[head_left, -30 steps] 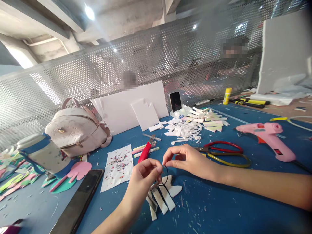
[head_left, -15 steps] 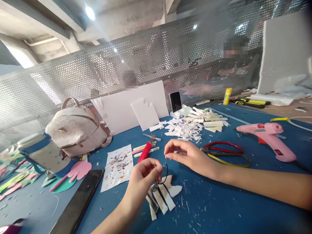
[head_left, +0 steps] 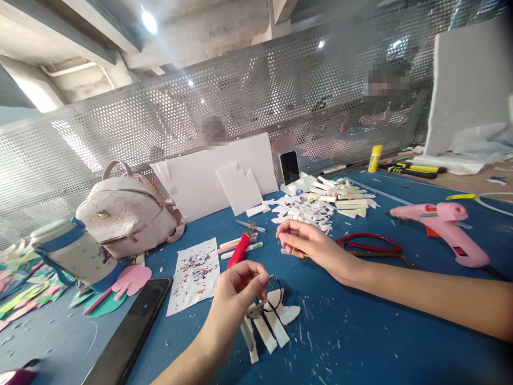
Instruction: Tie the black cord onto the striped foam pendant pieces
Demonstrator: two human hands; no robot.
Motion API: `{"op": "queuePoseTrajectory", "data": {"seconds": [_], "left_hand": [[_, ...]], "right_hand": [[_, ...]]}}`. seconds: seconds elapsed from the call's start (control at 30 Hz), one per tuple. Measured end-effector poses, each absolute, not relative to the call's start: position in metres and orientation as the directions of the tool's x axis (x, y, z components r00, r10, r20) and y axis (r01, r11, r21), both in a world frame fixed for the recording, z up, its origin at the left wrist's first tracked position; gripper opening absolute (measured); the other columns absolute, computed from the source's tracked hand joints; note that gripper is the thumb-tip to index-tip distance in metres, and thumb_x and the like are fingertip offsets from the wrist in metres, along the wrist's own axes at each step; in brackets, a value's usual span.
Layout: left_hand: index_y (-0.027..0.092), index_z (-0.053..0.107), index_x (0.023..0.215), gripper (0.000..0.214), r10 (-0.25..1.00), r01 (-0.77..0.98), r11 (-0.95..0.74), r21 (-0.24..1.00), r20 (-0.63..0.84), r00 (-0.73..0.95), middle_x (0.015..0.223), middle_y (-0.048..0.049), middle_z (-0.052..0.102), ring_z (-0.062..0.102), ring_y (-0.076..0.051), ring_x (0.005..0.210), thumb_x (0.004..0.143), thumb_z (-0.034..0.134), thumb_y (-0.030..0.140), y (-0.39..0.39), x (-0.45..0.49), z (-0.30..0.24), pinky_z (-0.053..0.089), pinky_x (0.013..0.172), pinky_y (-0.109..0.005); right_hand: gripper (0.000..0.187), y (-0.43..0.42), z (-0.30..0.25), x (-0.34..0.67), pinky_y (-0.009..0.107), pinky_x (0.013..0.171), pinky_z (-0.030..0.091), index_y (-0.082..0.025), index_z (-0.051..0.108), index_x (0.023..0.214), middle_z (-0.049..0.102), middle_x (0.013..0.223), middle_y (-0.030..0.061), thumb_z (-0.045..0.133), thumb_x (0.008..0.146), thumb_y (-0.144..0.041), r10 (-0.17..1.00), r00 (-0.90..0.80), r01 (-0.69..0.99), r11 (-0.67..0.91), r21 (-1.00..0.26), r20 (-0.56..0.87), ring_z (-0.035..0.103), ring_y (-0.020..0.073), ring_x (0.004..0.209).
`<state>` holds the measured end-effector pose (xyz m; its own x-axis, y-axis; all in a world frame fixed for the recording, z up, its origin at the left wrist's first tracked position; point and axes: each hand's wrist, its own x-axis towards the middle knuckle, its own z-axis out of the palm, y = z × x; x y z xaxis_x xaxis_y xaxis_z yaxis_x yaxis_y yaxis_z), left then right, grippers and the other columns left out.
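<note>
My left hand [head_left: 236,297] is closed in a pinch on a thin black wire loop [head_left: 273,293], held just above a white foam cut-out with finger-like strips [head_left: 272,323] on the blue table. My right hand [head_left: 310,243] hovers farther back with its fingers curled loosely and nothing visible in them. It is beside the red-handled scissors [head_left: 372,246] and near the pile of white foam scraps [head_left: 308,208].
A pink glue gun [head_left: 444,224] lies at the right. Red pliers [head_left: 240,248] and pens sit behind my left hand, with a speckled paper sheet [head_left: 195,272], a dark phone [head_left: 128,329], a bottle [head_left: 72,254] and a backpack [head_left: 128,211] at the left. White foam boards [head_left: 216,176] lean on the mesh screen.
My right hand let go of the wire's end and moved back and up toward the scissors. My left hand kept the wire loop, which now hangs lower over the foam cut-out.
</note>
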<state>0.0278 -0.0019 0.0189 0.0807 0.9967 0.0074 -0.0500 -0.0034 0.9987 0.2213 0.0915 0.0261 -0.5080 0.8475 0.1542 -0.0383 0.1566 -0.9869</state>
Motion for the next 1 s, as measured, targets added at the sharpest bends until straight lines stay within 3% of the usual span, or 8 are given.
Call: {"op": "queuePoseTrajectory", "data": {"seconds": [0.2,0.57,0.77,1.0], "left_hand": [[0.016,0.064,0.079,0.026,0.997,-0.054,0.005,0.999,0.0,0.08,0.063,-0.0001,0.055,0.05,-0.012,0.058,0.081,0.075,0.039,-0.0023,0.0283,0.0214,0.039,0.059,-0.025],[0.015,0.065,0.08,0.026,0.996,-0.053,-0.018,0.998,0.023,0.086,0.062,0.0006,0.056,0.051,-0.011,0.058,0.083,0.074,0.039,0.0005,0.0271,0.0174,0.04,0.058,-0.023],[0.016,0.064,0.079,0.025,0.996,-0.045,-0.01,0.999,0.014,0.084,0.063,0.0001,0.056,0.051,-0.012,0.058,0.082,0.074,0.039,-0.001,0.0284,0.0194,0.042,0.059,-0.024],[0.017,0.065,0.078,0.025,0.997,-0.032,-0.024,0.999,0.026,0.076,0.061,0.0,0.056,0.051,-0.013,0.056,0.081,0.074,0.041,-0.0001,0.0267,0.0159,0.041,0.057,-0.025]], "right_hand": [[0.014,0.0881,0.0329,0.2204,0.024,0.055,0.032,-0.02,0.055,0.092,0.042,0.067,-0.0043,0.056,0.091,-0.034,0.861,-0.497,-0.083,0.075,-0.994,0.107,0.04,0.011,0.06],[0.021,0.087,0.0322,0.2194,0.024,0.06,0.039,-0.02,0.055,0.093,0.055,0.091,0.0018,0.068,0.086,-0.034,0.832,-0.537,-0.066,0.119,-0.991,0.135,0.051,0.0137,0.077],[0.016,0.0867,0.0318,0.2205,0.024,0.06,0.041,-0.021,0.056,0.099,0.067,0.099,0.0056,0.064,0.088,-0.03,0.816,-0.564,-0.019,0.139,-0.99,0.125,0.056,0.0154,0.081],[0.021,0.0867,0.031,0.2191,0.023,0.061,0.042,-0.021,0.057,0.095,0.063,0.095,0.0034,0.072,0.083,-0.03,0.828,-0.54,-0.04,0.151,-0.988,0.149,0.057,0.0151,0.084]]}}
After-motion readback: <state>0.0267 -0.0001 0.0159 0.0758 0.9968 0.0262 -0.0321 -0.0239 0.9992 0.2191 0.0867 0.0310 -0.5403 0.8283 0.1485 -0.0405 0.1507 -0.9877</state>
